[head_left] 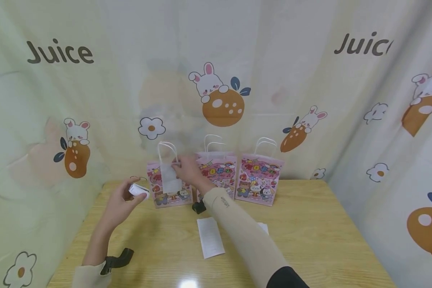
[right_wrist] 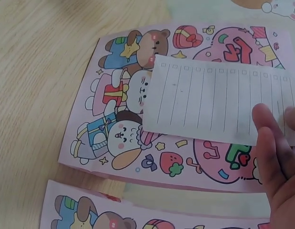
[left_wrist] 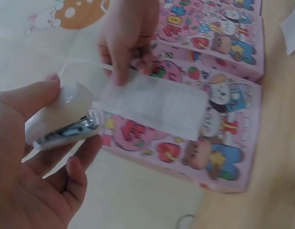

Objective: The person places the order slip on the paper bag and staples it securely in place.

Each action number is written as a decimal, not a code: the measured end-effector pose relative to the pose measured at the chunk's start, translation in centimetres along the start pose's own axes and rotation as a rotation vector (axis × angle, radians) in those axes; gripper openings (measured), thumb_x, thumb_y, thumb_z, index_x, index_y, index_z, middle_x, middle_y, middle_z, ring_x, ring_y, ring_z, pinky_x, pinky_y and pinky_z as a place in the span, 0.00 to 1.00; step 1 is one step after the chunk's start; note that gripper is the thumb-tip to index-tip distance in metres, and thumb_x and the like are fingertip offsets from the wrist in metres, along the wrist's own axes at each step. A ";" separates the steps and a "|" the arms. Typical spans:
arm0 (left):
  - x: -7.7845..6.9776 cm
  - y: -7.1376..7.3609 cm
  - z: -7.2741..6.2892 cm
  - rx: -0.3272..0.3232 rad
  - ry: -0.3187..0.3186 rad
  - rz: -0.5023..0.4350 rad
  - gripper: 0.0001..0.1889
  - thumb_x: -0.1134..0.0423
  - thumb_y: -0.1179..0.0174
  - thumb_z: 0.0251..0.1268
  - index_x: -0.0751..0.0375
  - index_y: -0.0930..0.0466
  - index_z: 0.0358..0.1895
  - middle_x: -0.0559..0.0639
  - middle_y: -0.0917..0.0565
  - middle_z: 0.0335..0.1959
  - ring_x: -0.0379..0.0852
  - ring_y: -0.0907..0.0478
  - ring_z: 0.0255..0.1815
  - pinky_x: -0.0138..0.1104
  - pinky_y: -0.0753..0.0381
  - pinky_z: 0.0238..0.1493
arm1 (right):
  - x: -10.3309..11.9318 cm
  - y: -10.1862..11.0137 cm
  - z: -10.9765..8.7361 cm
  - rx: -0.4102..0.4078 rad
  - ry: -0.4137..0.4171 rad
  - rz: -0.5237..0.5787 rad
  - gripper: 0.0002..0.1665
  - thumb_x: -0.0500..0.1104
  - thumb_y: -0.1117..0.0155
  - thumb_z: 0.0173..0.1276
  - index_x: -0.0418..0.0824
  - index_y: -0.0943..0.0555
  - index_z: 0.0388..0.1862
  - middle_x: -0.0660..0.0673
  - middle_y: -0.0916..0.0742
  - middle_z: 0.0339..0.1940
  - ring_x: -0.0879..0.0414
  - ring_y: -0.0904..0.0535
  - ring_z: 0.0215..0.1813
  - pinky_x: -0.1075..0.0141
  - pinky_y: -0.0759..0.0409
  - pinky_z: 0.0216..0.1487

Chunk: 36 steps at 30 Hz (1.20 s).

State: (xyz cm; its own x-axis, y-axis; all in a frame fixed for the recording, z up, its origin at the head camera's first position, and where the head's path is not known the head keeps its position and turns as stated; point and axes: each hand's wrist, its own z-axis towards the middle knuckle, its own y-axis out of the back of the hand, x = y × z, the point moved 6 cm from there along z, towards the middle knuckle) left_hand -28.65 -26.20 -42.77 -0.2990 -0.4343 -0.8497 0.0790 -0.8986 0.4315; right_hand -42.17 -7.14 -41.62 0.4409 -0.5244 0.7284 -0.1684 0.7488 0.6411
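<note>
In the head view my left hand (head_left: 120, 204) holds a small white stapler (head_left: 139, 191) to the left of the leftmost pink gift bag (head_left: 162, 200). The left wrist view shows the thumb and fingers around the stapler (left_wrist: 71, 117), its metal end towards the bag. My right hand (head_left: 190, 172) pinches a white paper slip (head_left: 171, 182) at the bag's top edge, below the white handle (head_left: 168, 144). The slip hangs over the bag's cartoon front. Lines and small checkboxes mark the slip (right_wrist: 199, 102) in the right wrist view.
Two similar bags, a middle bag (head_left: 219, 170) and a right bag (head_left: 261, 178), stand along the back by the printed curtain (head_left: 295, 80). A white slip (head_left: 210, 238) lies on the wooden table (head_left: 309, 224). Another slip (head_left: 263, 228) is partly hidden by my right sleeve.
</note>
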 end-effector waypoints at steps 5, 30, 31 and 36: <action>2.2 -0.6 -1.5 0.010 0.037 -0.057 0.23 0.68 0.41 0.69 0.69 0.32 0.65 0.68 0.24 0.52 0.52 0.19 0.39 0.31 0.21 0.31 | 0.3 -0.2 -0.2 0.004 -0.014 0.051 0.11 0.36 0.43 0.73 0.38 0.23 0.52 0.47 0.17 0.34 0.59 0.19 0.27 0.67 0.20 0.26; 7.3 -3.2 -4.8 -0.001 0.069 0.013 0.16 0.70 0.30 0.57 0.66 0.20 0.49 0.63 0.24 0.49 0.51 0.21 0.40 0.32 0.19 0.37 | 2.2 4.7 -3.6 -0.111 0.154 -0.121 0.27 0.41 0.39 0.70 0.37 0.31 0.65 0.44 0.22 0.51 0.60 0.29 0.18 0.68 0.26 0.23; 7.4 -3.1 -4.9 -0.018 0.070 0.026 0.16 0.70 0.30 0.57 0.66 0.19 0.49 0.63 0.23 0.49 0.50 0.22 0.41 0.32 0.20 0.37 | 2.3 5.0 -4.0 -0.122 0.176 -0.128 0.25 0.41 0.38 0.70 0.36 0.30 0.63 0.43 0.22 0.54 0.61 0.28 0.20 0.69 0.26 0.24; 8.5 -3.0 -5.2 -0.084 0.076 0.056 0.16 0.66 0.31 0.59 0.66 0.18 0.50 0.61 0.21 0.51 0.50 0.26 0.46 0.32 0.23 0.42 | 2.4 6.6 -6.8 -0.145 0.278 -0.164 0.18 0.38 0.37 0.68 0.35 0.24 0.55 0.43 0.22 0.59 0.62 0.26 0.24 0.70 0.25 0.27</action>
State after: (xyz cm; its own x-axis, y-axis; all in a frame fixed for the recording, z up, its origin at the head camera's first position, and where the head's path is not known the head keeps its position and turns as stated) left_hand -26.44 -27.49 -52.87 -0.2188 -0.4848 -0.8468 0.1742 -0.8733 0.4550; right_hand -36.23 -0.67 -37.30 0.6782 -0.5274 0.5118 0.0433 0.7238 0.6886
